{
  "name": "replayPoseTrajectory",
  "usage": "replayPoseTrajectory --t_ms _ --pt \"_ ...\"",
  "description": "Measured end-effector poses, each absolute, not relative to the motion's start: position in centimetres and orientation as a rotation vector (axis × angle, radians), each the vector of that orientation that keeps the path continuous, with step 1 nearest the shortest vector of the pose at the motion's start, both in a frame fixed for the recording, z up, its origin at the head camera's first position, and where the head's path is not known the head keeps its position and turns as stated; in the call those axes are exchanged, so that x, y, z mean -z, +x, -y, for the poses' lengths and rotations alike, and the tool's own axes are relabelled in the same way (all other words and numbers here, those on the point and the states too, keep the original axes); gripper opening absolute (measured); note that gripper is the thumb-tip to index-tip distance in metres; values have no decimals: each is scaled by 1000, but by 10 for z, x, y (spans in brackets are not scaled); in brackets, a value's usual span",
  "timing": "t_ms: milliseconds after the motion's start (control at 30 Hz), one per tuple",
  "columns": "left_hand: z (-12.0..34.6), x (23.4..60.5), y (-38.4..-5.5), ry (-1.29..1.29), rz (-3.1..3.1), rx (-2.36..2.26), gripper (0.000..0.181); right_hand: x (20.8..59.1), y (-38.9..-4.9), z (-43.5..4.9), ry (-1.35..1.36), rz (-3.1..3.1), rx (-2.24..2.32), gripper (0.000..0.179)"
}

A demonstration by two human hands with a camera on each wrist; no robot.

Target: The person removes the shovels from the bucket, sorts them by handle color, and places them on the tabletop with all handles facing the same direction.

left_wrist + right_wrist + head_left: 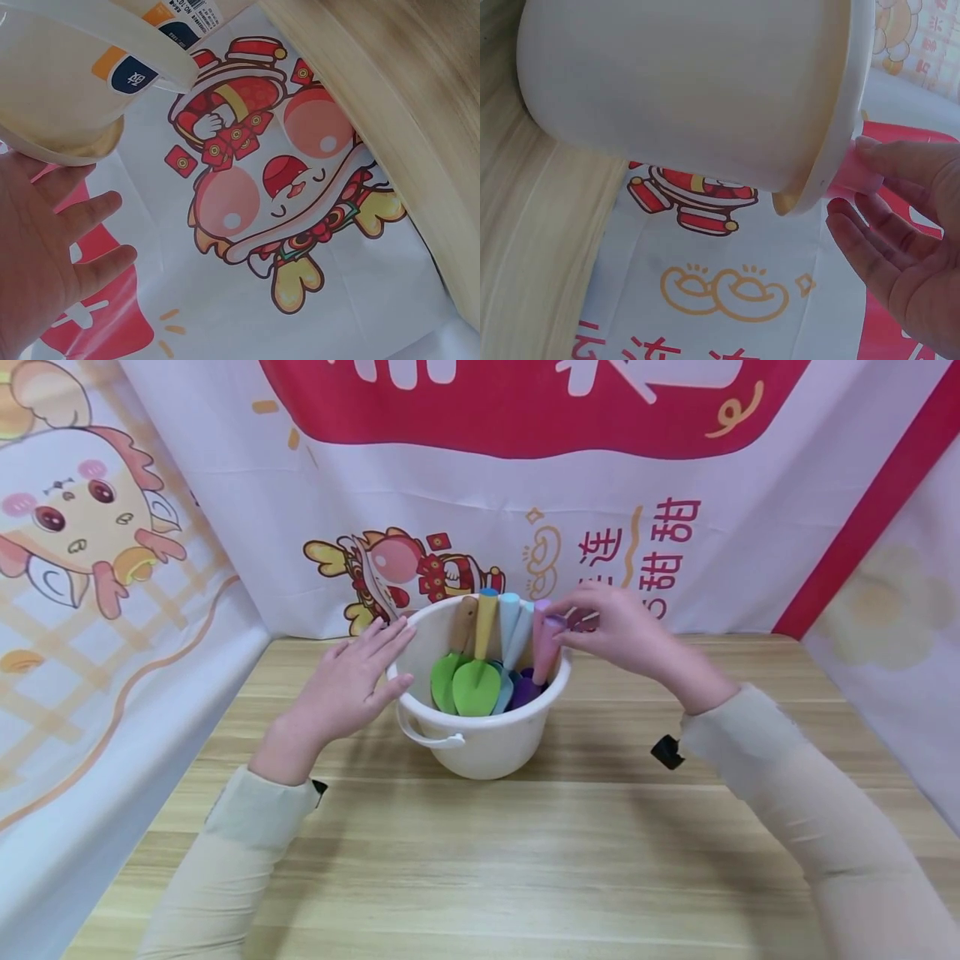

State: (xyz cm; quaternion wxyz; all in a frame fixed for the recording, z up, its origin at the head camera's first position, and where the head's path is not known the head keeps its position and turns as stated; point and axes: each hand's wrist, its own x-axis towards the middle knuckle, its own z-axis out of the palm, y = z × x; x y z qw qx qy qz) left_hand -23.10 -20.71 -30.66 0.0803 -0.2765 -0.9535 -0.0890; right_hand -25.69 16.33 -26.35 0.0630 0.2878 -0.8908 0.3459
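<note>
A white bucket (487, 750) stands on the table with several small trowels in it, handles up. Green-bladed trowels (477, 687) with brown and yellow handles lean at the left; light-blue-handled trowels (516, 639) are in the middle. My left hand (348, 681) rests on the bucket's left rim with its fingers extended; the left wrist view shows those fingers (97, 214) spread by the rim. At the right rim, my right hand (618, 631) pinches the pink handle (853, 171) of a purple-bladed trowel (545, 653) between thumb and fingertips. The blades' lower ends are hidden inside the bucket.
The bucket's white carry handle (431, 739) hangs down at its front left. A wooden-patterned table (480, 868) lies under it. Printed white cloth (247, 527) walls off the back and both sides.
</note>
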Motion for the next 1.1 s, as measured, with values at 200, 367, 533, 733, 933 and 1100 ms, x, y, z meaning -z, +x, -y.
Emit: replayPoseTrajectory --t_ms 200,367,533,733,933,1100 --pt "207 306 -231 -820 2869 248 69 264 -254 -159 816 2712 -1075 36" --pt "207 306 -231 -821 2863 249 69 263 -251 -155 827 2713 -1145 34" --pt "208 307 -232 -827 2850 236 69 264 -249 -151 862 2685 -1158 30" --pt "207 307 -232 -827 2855 230 69 267 -247 -147 865 2642 -1180 29" --pt "207 307 -232 -824 2858 236 69 267 -247 -145 858 2614 -1191 29" --pt "207 306 -231 -829 2855 241 69 265 -246 -147 826 2579 -1181 28"
